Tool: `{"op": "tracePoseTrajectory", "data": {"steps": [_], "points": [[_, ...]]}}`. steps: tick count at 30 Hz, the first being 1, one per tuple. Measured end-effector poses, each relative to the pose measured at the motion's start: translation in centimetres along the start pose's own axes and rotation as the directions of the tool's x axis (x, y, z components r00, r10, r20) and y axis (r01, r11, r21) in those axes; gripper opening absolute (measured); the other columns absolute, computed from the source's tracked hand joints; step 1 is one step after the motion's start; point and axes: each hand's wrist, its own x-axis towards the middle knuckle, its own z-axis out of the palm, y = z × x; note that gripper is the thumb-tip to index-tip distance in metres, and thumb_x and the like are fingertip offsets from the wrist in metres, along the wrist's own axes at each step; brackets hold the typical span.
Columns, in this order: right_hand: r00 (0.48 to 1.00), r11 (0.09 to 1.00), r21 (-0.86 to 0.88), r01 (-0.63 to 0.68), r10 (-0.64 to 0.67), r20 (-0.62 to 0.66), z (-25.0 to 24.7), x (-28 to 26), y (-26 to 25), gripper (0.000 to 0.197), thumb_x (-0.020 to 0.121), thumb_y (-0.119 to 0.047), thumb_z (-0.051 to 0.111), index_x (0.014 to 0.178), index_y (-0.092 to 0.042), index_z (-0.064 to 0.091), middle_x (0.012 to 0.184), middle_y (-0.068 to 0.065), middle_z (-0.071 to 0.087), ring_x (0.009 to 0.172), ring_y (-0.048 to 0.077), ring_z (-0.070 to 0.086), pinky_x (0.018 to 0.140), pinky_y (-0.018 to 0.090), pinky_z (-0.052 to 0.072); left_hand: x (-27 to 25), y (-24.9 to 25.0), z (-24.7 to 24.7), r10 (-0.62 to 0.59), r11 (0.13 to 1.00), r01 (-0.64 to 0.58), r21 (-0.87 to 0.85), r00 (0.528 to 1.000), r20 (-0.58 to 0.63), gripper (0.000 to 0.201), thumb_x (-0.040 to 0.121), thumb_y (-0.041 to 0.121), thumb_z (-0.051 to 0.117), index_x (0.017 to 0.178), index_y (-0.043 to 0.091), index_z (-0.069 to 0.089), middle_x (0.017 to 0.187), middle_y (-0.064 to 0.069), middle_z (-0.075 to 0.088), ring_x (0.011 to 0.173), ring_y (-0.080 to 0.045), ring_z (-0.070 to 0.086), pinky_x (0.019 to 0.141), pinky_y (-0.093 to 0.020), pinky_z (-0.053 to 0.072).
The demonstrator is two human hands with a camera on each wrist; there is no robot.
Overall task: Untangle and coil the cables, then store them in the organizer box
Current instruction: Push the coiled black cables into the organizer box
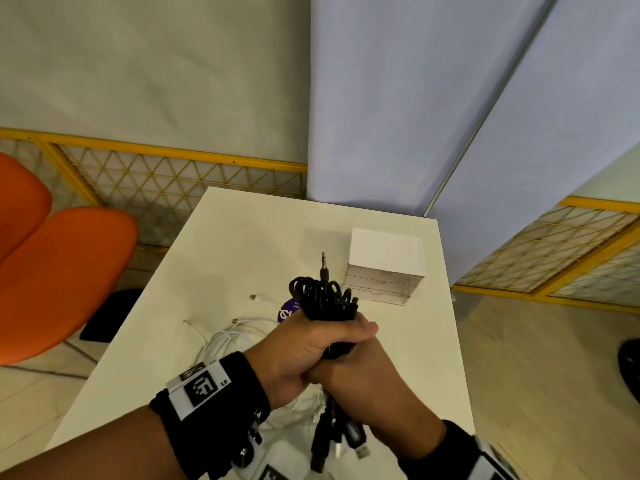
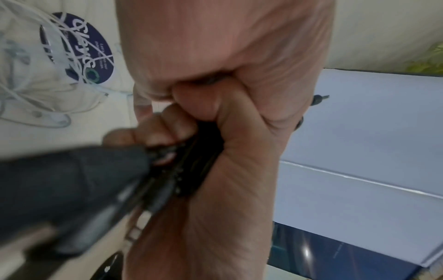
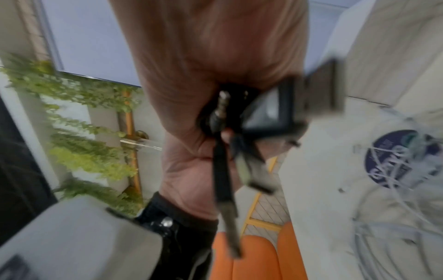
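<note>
Above one table (image 1: 214, 244), one black cable bundle (image 1: 323, 299) between two hands

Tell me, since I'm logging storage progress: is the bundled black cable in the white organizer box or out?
Out. Both the left hand and right hand grip the bundled black cable above the table, apart from the white organizer box.

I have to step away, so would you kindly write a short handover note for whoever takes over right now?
Left hand and right hand: both grip the black cable bundle, its loops gathered and held above the table.
White cables: loose and tangled on the table.
Organizer box: at the far right of the table.
Done: black cable gathered.
Left: store it, then untangle, coil and store the white ones.
</note>
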Motion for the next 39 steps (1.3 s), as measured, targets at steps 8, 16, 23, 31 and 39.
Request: {"op": "tracePoseTrajectory", "data": {"steps": [8,16,23,31,39], "points": [[0.915,0.987,-0.088,-0.133,0.156,0.372,-5.4,4.0,5.1,0.049,0.083,-0.057,0.067,0.127,-0.037,0.059,0.116,-0.013,0.069,0.107,0.001,0.064,0.096,0.026,0.051,2.5,-1.8,-3.0,-0.022,0.991,-0.028,-0.134,0.934,-0.356,0.025,0.078,0.019,0.075,0.071,-0.002,0.063,0.068,-0.015,0.064,0.07,-0.028,0.068,0.06,-0.03,0.056],[0.945,0.731,-0.605,-0.317,0.192,-0.263,-9.5,12.7,13.3,0.067,0.092,-0.021,0.052,0.151,-0.031,0.023,0.08,0.0,0.059,0.077,0.023,0.059,0.072,0.035,0.051,1.9,-3.1,-7.5,-0.141,0.983,0.076,-0.166,0.891,-0.431,0.029,0.076,0.021,0.075,0.062,0.005,0.056,0.059,-0.014,0.048,0.049,-0.024,0.049,0.064,-0.042,0.056],[0.932,0.573,-0.739,-0.354,0.15,-0.33,-9.9,15.2,14.3,0.072,0.089,-0.017,0.048,0.154,-0.03,0.018,0.091,0.0,0.061,0.076,0.02,0.056,0.065,0.031,0.045,2.8,-2.4,-9.8,-0.153,0.988,0.128,-0.092,0.914,-0.375,0.041,0.075,0.013,0.074,0.049,0.014,0.042,0.049,-0.007,0.029,0.041,-0.021,0.032,0.048,-0.034,0.044],[0.916,0.534,-0.769,-0.352,0.029,-0.399,-9.2,15.8,15.2,0.041,0.094,-0.025,0.048,0.135,-0.022,0.039,0.1,0.003,0.067,0.086,0.026,0.065,0.074,0.035,0.052,4.8,-2.3,-10.3,-0.145,0.989,0.126,-0.083,0.943,-0.298,0.04,0.079,0.004,0.068,0.053,0.014,0.04,0.047,-0.007,0.027,0.037,-0.018,0.025,0.043,-0.029,0.035],[0.897,0.522,-0.753,-0.401,0.058,-0.438,-8.3,14.7,15.6,0.032,0.097,-0.027,0.047,0.128,-0.02,0.041,0.073,-0.004,0.056,0.067,0.022,0.054,0.061,0.031,0.038,6.4,-2.1,-9.9,-0.143,0.988,0.116,-0.107,0.944,-0.296,0.044,0.081,0.002,0.066,0.049,0.015,0.038,0.046,-0.006,0.027,0.037,-0.019,0.029,0.046,-0.032,0.038]]}}
